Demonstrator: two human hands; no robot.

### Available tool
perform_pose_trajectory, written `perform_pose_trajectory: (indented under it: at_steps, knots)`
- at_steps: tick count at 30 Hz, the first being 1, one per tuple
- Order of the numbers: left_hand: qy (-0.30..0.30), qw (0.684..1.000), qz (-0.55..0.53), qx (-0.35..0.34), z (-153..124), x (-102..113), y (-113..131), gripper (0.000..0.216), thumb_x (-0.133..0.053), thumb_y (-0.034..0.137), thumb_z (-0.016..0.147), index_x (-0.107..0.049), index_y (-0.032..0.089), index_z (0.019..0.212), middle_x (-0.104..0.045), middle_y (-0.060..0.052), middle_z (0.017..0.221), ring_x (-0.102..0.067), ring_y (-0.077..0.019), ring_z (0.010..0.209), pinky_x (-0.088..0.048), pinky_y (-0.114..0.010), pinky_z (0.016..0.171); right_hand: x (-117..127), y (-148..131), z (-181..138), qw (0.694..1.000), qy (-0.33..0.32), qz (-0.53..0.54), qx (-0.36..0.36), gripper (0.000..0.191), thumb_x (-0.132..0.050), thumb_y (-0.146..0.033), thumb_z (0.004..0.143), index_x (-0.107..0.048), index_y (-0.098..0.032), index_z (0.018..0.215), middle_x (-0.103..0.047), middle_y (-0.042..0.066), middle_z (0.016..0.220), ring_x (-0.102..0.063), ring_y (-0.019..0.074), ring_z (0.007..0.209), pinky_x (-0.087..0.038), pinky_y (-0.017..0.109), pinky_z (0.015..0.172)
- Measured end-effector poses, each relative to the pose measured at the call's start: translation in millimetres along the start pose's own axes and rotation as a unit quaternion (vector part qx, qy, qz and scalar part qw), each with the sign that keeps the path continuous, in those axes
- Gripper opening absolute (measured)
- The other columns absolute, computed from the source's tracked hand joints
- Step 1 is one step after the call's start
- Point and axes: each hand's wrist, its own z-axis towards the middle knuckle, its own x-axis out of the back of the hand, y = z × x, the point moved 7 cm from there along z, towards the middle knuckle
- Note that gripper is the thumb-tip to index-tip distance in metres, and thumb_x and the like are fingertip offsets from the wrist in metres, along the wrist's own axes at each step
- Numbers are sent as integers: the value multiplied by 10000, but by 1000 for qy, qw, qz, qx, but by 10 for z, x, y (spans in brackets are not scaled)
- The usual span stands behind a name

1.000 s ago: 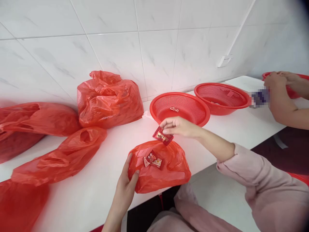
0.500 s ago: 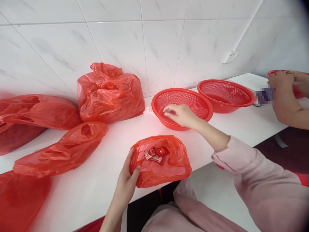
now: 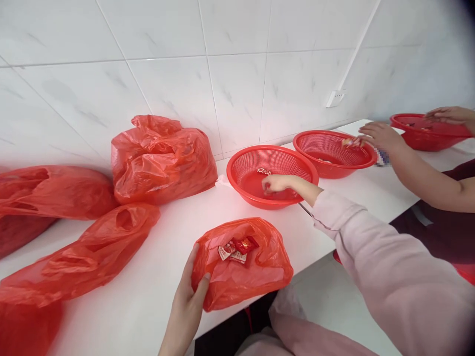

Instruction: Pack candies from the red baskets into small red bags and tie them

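My left hand (image 3: 186,301) grips the left edge of an open red plastic bag (image 3: 252,289), its thumb on the inner side and its fingers outside. Several small red and white packets (image 3: 237,249) lie in the bag. Over at the nearer red plastic basket (image 3: 237,185), my right hand (image 3: 275,183) reaches down inside with curled fingers. Whatever those fingertips may hold is hidden from view. A small white-and-red patterned packet (image 3: 264,171) lies in the basket just beyond them.
Filled red plastic bags (image 3: 163,163) stand at the left against the tiled wall (image 3: 237,89). Beside my basket is a second red basket (image 3: 334,170), where another person's hand (image 3: 384,136) holds a small packet. Their other hand (image 3: 451,114) is at a red basin (image 3: 426,141).
My right hand has lowered deeper into the basket and its fingers have curled. The other person's hand has come over the second basket with a packet. My left hand still holds the bag.
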Motion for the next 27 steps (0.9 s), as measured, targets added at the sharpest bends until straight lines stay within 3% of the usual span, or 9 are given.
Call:
perform_pose_trajectory:
  at_steps: [4, 8, 10, 13, 18, 20, 23, 25, 27]
  knots:
    - [-2, 1000, 2, -10, 12, -27, 55, 646, -515, 450, 903, -335, 252, 1490, -397, -76, 1528, -354, -274, 1407, -300, -415, 1154, 41, -414, -319, 985, 11, 146, 95, 257, -598, -374, 873, -624, -156, 1005, -697, 88, 1031, -675, 144, 855, -567, 299, 807]
    - [-15, 999, 19, -21, 37, -65, 98, 633, -507, 425, 909, -334, 242, 1489, -328, -70, 1565, -264, -252, 1452, -246, -383, 1178, -256, -836, -699, 935, -96, 306, 154, 360, -680, -421, 820, -649, -175, 1082, -704, 86, 1066, -691, 181, 915, -586, 310, 784]
    - [-20, 1000, 17, -16, 39, -87, 102, 647, -506, 426, 908, -316, 235, 1497, -333, -78, 1562, -285, -252, 1444, -274, -380, 1166, -455, -957, -814, 931, -134, 303, 155, 360, -650, -417, 842, -644, -191, 1123, -701, 80, 1099, -687, 187, 952, -588, 295, 768]
    - [-24, 1000, 0, -3, 28, -106, 94, 667, -508, 430, 907, -292, 231, 1506, -369, -91, 1542, -364, -258, 1404, -350, -384, 1124, -730, -1060, -897, 945, -130, 248, 170, 299, -572, -375, 889, -646, -212, 1129, -700, 61, 1119, -670, 195, 1009, -595, 297, 750]
    - [-17, 1000, -1, -2, 12, -83, 67, 661, -514, 406, 905, -292, 241, 1506, -401, -80, 1522, -364, -257, 1404, -346, -373, 1124, -1033, -1175, -990, 962, -114, 157, 192, 190, -567, -246, 886, -712, -290, 1002, -733, -6, 1045, -678, 196, 987, -546, 352, 912]
    - [-17, 1000, 2, -4, 11, -75, 59, 661, -513, 403, 906, -289, 244, 1507, -389, -79, 1529, -371, -255, 1400, -330, -379, 1134, -921, -1184, -933, 961, -102, 151, 208, 185, -564, -231, 893, -714, -278, 990, -742, -2, 1014, -685, 192, 980, -535, 333, 922]
    - [-22, 1000, -2, 2, 10, -81, 54, 669, -515, 407, 904, -279, 249, 1509, -355, -79, 1550, -370, -245, 1401, -326, -382, 1138, -405, -986, -585, 971, -2, 147, 187, 212, -523, -217, 914, -679, -221, 1057, -734, 42, 1039, -688, 194, 950, -545, 331, 864]
    - [-21, 1000, 2, 2, 11, -81, 56, 667, -520, 410, 901, -289, 248, 1505, -323, -75, 1567, -334, -238, 1421, -299, -374, 1154, 49, -694, -252, 984, 112, 68, 125, 250, -496, -180, 917, -668, -208, 1096, -726, 62, 1048, -682, 193, 914, -533, 338, 848]
    - [-16, 1000, 7, 0, 13, -72, 35, 660, -523, 415, 899, -305, 252, 1500, -314, -68, 1573, -297, -242, 1439, -278, -374, 1165, 364, -360, 71, 988, 150, -32, 38, 311, -515, -170, 910, -633, -185, 1197, -700, 103, 1113, -664, 226, 968, -513, 359, 863]
